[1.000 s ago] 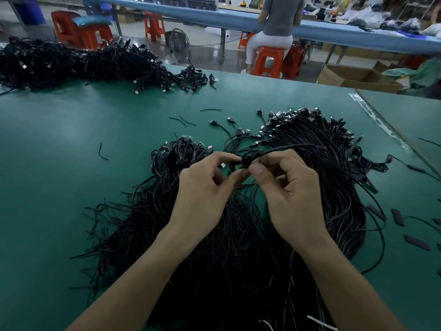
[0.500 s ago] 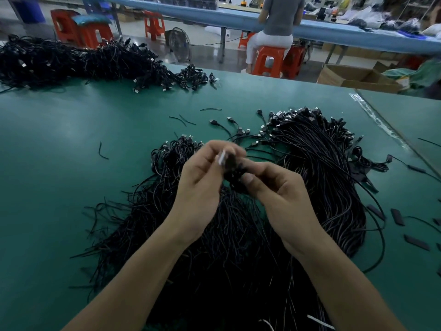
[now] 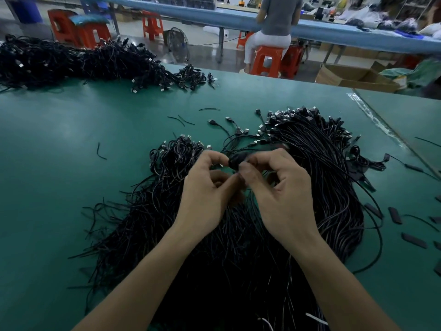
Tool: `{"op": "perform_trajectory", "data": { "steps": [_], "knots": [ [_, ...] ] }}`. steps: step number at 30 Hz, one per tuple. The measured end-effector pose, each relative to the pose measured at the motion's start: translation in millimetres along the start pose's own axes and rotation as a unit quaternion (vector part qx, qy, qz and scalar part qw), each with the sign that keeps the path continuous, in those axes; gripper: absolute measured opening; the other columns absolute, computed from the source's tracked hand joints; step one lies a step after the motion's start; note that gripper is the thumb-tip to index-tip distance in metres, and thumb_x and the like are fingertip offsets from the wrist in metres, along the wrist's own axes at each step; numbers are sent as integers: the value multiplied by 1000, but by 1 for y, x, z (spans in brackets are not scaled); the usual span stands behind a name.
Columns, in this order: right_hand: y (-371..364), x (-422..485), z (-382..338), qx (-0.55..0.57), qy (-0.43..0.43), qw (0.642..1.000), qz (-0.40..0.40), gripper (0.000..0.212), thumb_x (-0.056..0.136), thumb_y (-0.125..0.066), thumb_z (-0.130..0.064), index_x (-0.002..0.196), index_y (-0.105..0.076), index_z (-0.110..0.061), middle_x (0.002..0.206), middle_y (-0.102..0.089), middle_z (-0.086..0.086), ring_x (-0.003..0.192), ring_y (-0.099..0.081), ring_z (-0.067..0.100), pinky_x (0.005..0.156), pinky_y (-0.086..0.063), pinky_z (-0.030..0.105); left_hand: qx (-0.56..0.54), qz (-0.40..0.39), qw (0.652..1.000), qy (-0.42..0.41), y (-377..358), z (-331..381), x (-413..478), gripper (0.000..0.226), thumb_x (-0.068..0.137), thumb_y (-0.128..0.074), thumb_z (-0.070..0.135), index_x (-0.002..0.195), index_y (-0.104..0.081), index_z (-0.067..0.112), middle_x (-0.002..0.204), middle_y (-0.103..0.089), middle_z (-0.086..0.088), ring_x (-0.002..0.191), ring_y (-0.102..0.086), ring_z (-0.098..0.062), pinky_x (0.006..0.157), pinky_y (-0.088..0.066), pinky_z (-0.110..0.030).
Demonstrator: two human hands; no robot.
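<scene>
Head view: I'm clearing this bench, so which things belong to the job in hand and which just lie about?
In hand: black cable pinched by left hand and right hand; cable pile beneath them.
Lying about: far cable heap; wire offcuts; flat black pieces at right; cardboard box.

Pretty clearly a small factory floor, cable assembly kind of place. The big green counter (image 3: 71,163) is buried under a heap of black cables (image 3: 322,177), with a second heap (image 3: 59,60) at its far left end. Beyond the counter there's a long blue workbench (image 3: 346,34), a person (image 3: 279,17) sat at it on an orange plastic stool (image 3: 266,60), more stools (image 3: 78,29), a floor fan (image 3: 177,45) and an open cardboard box (image 3: 353,77).
</scene>
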State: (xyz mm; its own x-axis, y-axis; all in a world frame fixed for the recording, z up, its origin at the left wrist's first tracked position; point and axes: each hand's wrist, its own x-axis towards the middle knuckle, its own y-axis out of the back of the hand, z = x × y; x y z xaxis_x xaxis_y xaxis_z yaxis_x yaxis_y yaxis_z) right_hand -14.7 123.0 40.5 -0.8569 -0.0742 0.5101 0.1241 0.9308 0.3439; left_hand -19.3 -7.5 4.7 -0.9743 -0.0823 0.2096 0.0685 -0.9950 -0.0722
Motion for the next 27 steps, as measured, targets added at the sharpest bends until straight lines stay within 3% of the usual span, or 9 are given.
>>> {"op": "perform_trajectory", "data": {
  "steps": [3,7,12,16,18,21,23,27],
  "knots": [
    [0,-3,2,-4,7,1000,-29,17,88,-71,-9,87,-67,-26,90,-64,-6,87,-59,5,71,-44,11,-83,15,996,-18,1,7,5,28,91,-61,-8,100,-48,14,79,-75,0,74,-70,-10,65,-53,-19],
    [0,-3,9,10,-47,997,-67,13,90,-69,-10,83,-67,-21,84,-63,-1,77,-57,9,70,-42,15,-205,-10,979,-19,3,17,5,17,91,-47,1,103,-54,10,98,-76,-11,94,-72,-21,77,-55,-25],
    [3,-1,15,20,-98,989,-105,8,89,-71,-18,83,-68,-23,81,-65,-2,73,-56,9,68,-48,25,-123,-20,991,-39,8,15,2,26,92,-47,23,83,-71,29,102,-74,-17,102,-65,-35,84,-43,-36],
    [3,1,19,55,-129,987,-81,11,90,-70,-12,80,-71,-18,73,-67,-3,69,-60,14,68,-53,41,-96,-62,989,-98,11,11,0,11,85,-66,26,81,-76,25,94,-72,6,90,-65,-9,77,-49,-18],
    [3,3,19,68,-137,987,-50,12,91,-69,-13,80,-71,-18,73,-69,1,71,-64,24,71,-55,47,-39,-64,992,-97,11,8,-1,3,77,-74,31,76,-76,33,90,-61,10,84,-56,-7,71,-46,-19],
    [3,3,18,54,-127,990,-9,12,92,-69,-16,82,-71,-23,77,-70,-3,75,-66,17,71,-56,35,47,-49,994,-82,10,1,-3,18,69,-84,36,80,-69,38,78,-51,13,68,-44,-7,59,-38,-18],
    [3,3,15,42,-102,994,8,14,92,-68,-18,82,-69,-29,80,-69,-5,75,-64,10,68,-52,24,48,-39,997,-49,7,-1,-3,33,71,-88,37,86,-59,31,68,-49,13,59,-40,-8,54,-37,-21],
    [3,1,7,17,-41,999,10,16,92,-68,-13,84,-67,-27,86,-62,-5,77,-62,3,64,-46,9,40,-22,999,25,4,-3,-3,40,73,-77,44,91,-53,18,61,-63,0,50,-56,-16,48,-47,-26]
  ]
}}
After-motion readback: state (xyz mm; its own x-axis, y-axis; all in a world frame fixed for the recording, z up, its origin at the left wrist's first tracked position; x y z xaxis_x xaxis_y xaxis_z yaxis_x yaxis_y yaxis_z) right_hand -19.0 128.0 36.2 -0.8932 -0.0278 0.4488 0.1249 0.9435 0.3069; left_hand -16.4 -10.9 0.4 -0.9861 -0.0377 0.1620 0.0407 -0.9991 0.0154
